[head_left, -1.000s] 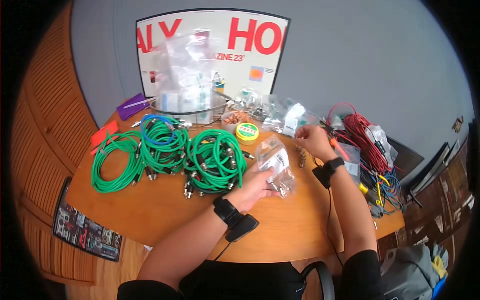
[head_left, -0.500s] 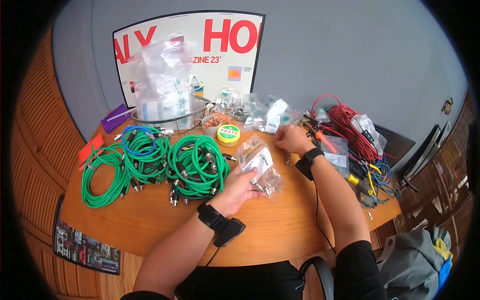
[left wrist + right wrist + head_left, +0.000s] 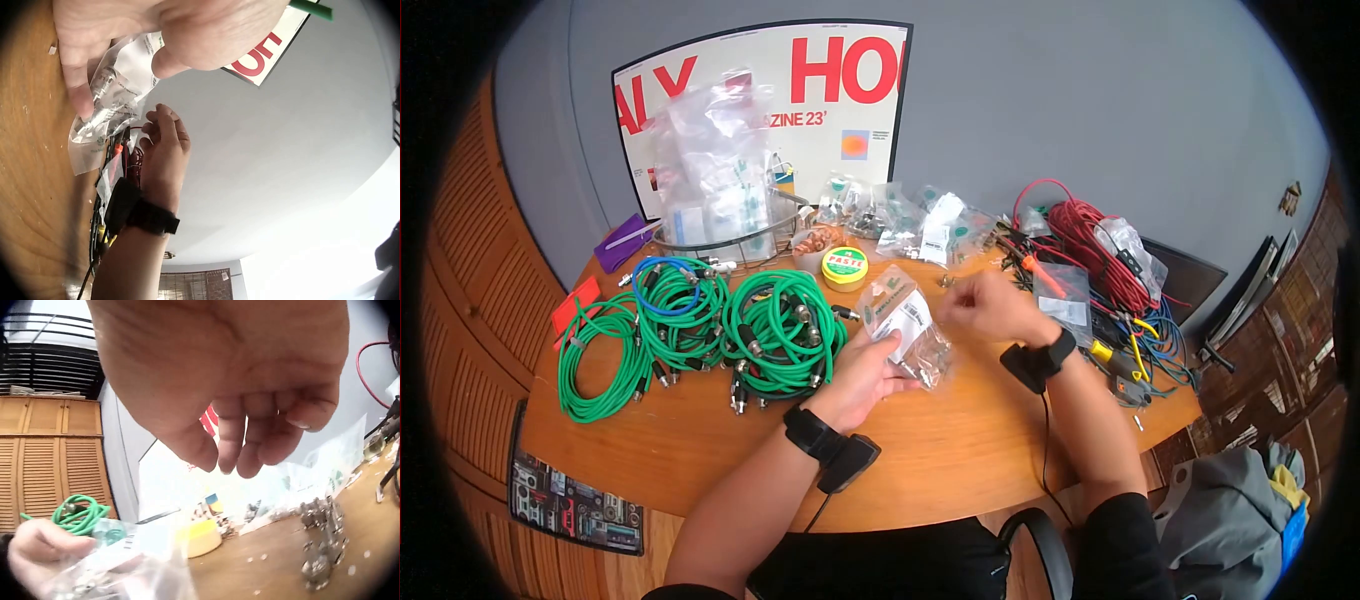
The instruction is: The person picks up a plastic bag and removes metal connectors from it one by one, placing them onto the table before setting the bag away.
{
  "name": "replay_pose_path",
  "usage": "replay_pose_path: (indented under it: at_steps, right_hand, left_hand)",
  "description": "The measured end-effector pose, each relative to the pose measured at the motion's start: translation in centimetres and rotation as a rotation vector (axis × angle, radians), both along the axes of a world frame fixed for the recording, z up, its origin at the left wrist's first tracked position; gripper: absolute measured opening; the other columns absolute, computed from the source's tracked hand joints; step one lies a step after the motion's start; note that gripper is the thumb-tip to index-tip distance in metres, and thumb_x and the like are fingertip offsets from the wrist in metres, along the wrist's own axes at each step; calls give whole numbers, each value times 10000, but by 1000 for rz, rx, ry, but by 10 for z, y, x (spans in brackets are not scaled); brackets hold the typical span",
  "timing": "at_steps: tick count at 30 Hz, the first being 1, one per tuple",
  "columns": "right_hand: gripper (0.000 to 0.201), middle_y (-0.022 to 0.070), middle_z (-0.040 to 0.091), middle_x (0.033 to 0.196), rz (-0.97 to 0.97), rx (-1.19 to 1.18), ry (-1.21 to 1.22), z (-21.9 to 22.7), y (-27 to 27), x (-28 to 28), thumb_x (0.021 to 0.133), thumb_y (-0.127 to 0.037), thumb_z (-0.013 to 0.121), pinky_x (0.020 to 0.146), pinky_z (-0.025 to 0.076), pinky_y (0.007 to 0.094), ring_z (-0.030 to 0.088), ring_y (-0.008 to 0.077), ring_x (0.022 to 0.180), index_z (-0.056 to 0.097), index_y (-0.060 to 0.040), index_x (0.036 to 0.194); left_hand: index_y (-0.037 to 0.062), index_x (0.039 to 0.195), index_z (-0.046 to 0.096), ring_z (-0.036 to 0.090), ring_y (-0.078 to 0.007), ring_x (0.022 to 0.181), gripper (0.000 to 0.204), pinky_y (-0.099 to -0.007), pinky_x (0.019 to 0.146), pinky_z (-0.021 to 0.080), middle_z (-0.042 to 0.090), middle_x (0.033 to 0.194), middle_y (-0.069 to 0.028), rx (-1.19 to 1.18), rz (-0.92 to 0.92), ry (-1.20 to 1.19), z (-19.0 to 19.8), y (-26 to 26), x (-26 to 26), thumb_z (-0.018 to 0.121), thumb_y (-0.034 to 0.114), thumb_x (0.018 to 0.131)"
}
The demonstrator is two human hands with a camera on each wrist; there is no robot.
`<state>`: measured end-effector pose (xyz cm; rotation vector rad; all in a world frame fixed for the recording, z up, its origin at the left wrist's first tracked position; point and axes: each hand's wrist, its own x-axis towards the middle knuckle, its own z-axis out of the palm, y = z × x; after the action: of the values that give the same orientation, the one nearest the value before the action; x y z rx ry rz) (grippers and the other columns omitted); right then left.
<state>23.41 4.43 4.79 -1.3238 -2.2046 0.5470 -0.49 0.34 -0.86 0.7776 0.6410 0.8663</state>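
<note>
My left hand (image 3: 862,375) grips a clear plastic bag (image 3: 903,318) with a white label, thumb on top and fingers beneath. Shiny metal connectors (image 3: 103,87) show through its plastic. To the right of the bag, above the table, is my right hand (image 3: 992,308), blurred in the head view. Its fingers (image 3: 248,464) hang loosely curled, with nothing seen between them. A small group of loose metal connectors (image 3: 317,567) sits on the tabletop below this hand, mostly hidden behind it in the head view.
Coiled green cables (image 3: 785,340) cover the left of the table (image 3: 920,450). Behind the bag stands a yellow paste tin (image 3: 845,268), with more plastic bags (image 3: 940,228) farther back. Red cable (image 3: 1085,255) and yellow-handled pliers (image 3: 1142,365) lie at the right.
My right hand has drawn back toward me from the loose connectors at the back. The left hand keeps the bag in its grip. The head view has swung to the right.
</note>
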Motion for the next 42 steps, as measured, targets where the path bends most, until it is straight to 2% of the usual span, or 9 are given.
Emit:
replay_pose_path:
  at_steps: [4,7,14,25,29,31,35,37,42]
  right_hand:
    - [134,75,744,774,45,-137,-62,-5,-29,-19,811,-50,721,676,536,283,680,109,697,769,-24,933]
    - [142,81,744,776,86,-8,-24,-15,-32,-26,804,-56,750,673,538,290,683,125,686,770,-30,942]
    - [160,80,745,799,3,-12,68,-18,-37,-34,793,-53,768,674,539,304,688,153,700,760,-38,952]
    - [119,68,656,683,177,-160,-23,-17,-45,-39,824,-140,785,601,480,331,594,146,610,735,-48,881]
    - [123,64,654,676,178,-179,5,-20,-45,-44,826,-151,789,602,477,330,581,141,602,740,-57,889]
    - [119,64,649,667,92,-112,98,-28,-45,-49,833,-146,781,606,479,334,582,146,600,741,-56,898]
    - [134,60,638,657,53,-31,60,-30,-46,-54,825,-160,789,602,477,333,577,155,593,744,-66,910]
    - [204,136,714,758,-3,-43,-32,-25,-49,-55,761,-230,804,670,537,393,697,285,700,754,-62,864]
    - [225,138,711,747,14,-110,-22,-14,-51,-53,751,-231,796,664,536,399,695,293,699,743,-39,856]
  left_hand:
    - [97,1428,441,676,-283,1072,371,-434,841,577,623,1287,-113,-4,4,20,1,1,1,474,183,1069]
    - [94,1429,440,679,-274,1059,367,-425,838,579,627,1272,-112,-6,1,40,-1,1,0,460,186,1074]
    - [92,1408,443,676,-261,1030,341,-425,832,580,629,1249,-108,22,8,29,2,0,2,442,192,1081]
    - [105,1363,465,669,-215,1009,295,-383,758,573,642,1219,-98,76,-51,72,2,1,0,409,211,1094]
    - [113,1373,461,661,-182,1002,299,-347,740,559,638,1215,-76,94,-58,104,-1,3,-1,413,213,1095]
    - [115,1376,457,660,-176,999,300,-339,742,555,637,1212,-73,94,-52,116,-4,6,-3,416,213,1095]
    - [119,1375,450,658,-166,1000,296,-332,750,552,632,1210,-65,94,-53,106,-6,6,-2,422,213,1096]
    - [118,1375,448,658,-167,1006,296,-334,749,552,633,1208,-64,98,-56,97,-4,5,0,421,213,1097]
    - [118,1394,433,653,-160,962,330,-328,699,541,635,1159,-62,110,-66,67,2,1,1,463,236,1087]
